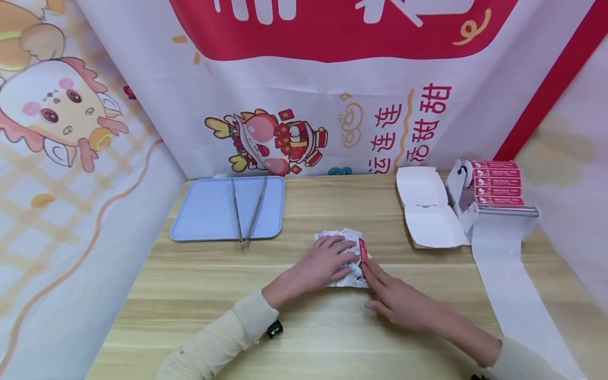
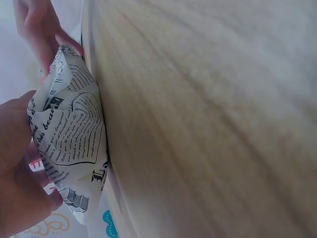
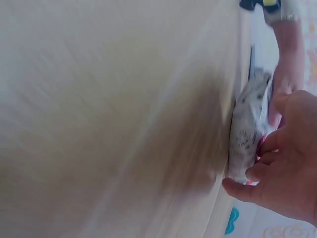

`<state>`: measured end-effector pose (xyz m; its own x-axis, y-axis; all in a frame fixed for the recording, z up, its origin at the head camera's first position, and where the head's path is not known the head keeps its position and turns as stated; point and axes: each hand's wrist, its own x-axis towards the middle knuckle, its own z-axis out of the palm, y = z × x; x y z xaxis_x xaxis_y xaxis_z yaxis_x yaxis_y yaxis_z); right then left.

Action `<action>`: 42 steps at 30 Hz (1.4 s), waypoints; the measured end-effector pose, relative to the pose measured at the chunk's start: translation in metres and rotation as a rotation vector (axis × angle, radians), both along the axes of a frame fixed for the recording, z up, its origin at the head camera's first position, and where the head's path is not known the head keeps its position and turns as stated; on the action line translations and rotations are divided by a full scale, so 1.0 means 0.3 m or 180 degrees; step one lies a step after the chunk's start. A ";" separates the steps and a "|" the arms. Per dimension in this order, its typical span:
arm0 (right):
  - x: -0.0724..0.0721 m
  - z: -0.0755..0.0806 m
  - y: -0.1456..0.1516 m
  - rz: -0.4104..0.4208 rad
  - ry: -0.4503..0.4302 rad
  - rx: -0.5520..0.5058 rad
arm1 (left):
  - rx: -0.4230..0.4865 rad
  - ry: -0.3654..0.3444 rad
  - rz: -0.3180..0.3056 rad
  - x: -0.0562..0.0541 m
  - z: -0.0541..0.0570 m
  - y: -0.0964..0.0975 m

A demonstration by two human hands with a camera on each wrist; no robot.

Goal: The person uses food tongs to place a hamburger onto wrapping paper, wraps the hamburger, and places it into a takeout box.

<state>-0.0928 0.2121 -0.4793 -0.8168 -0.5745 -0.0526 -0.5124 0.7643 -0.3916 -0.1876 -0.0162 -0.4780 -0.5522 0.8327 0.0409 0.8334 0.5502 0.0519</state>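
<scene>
A flat parcel wrapped in newsprint-patterned paper (image 1: pixel 350 282) lies on the wooden table, with a red sticker (image 1: pixel 363 250) along its right side. My left hand (image 1: pixel 324 264) rests over the top of the parcel, fingers spread. From the right, my right hand (image 1: pixel 401 300) presses its extended fingertips on the sticker, its thumb apart and lower. Side-on in the left wrist view, the wrapped parcel (image 2: pixel 74 131) shows a folded, slightly puffed end. The right wrist view has the parcel (image 3: pixel 245 131) against the table beside the right hand; what is inside is hidden.
A blue tray (image 1: pixel 204 211) with metal tongs (image 1: pixel 252 219) across it stands at the back left. At the back right are an open white box (image 1: pixel 432 224) and a dispenser (image 1: pixel 505 210) with a roll of red stickers (image 1: pixel 499 182); its white backing strip (image 1: pixel 513 295) trails forward.
</scene>
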 end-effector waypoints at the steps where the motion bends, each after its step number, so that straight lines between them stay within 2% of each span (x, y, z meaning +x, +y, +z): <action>1: 0.015 0.007 0.002 0.0094 0.0057 0.0053 | 0.0009 0.0020 -0.0011 -0.002 0.000 -0.001; 4: 0.040 0.035 0.010 0.0212 0.0166 0.0016 | 0.0033 0.0042 -0.0038 -0.005 -0.003 -0.005; 6: 0.029 0.061 0.021 0.0099 0.0167 -0.0191 | 0.0064 0.0040 -0.0056 -0.007 -0.004 -0.007; 9: -0.031 0.086 0.034 -0.0332 0.0163 -0.0562 | 0.0090 0.0021 -0.0058 -0.008 -0.003 -0.007; 12: -0.118 0.074 0.032 -0.0666 0.0128 -0.0761 | 0.0074 -0.0006 -0.0049 -0.008 -0.001 -0.006; 14: -0.162 0.044 0.025 -0.0717 0.0043 -0.0769 | 0.0059 -0.0022 -0.0064 -0.004 -0.002 -0.001; 16: -0.186 0.009 0.017 -0.0681 -0.0071 -0.0759 | 0.0045 -0.0021 -0.0105 0.000 -0.005 0.005; 19: -0.184 -0.028 0.010 -0.0693 -0.0195 -0.0787 | 0.0047 0.0004 -0.0161 0.000 -0.006 0.011; 22: -0.161 -0.031 0.017 -0.0714 -0.0196 -0.0763 | 0.0056 0.0003 -0.0162 -0.008 -0.005 0.007; 24: -0.148 -0.019 0.026 -0.0679 -0.0179 -0.0659 | 0.0065 -0.0033 -0.0150 -0.015 -0.003 0.000; 28: -0.141 0.013 0.056 -0.0514 -0.0182 -0.0438 | 0.0065 -0.0251 -0.0147 -0.026 0.005 -0.019; 31: -0.164 0.041 0.076 -0.0609 -0.0160 -0.0564 | 0.0035 -0.0403 -0.0145 -0.030 0.015 -0.033; 33: -0.195 0.056 0.081 -0.0787 -0.0077 -0.0748 | 0.0033 -0.0420 -0.0144 -0.032 0.023 -0.043; 36: -0.258 0.067 0.067 -0.0992 -0.0041 -0.1008 | 0.0233 -0.0442 -0.0103 -0.039 0.028 -0.061; 38: -0.300 0.058 0.048 -0.1047 -0.0158 -0.1048 | 0.0541 -0.0485 -0.0023 -0.044 0.030 -0.075; 40: -0.333 0.042 0.031 -0.1113 -0.0421 -0.1000 | 0.0940 -0.0552 0.0220 -0.046 0.027 -0.091; 42: -0.350 0.026 0.019 -0.1210 -0.0745 -0.0955 | 0.1314 -0.0654 0.0663 -0.045 0.023 -0.110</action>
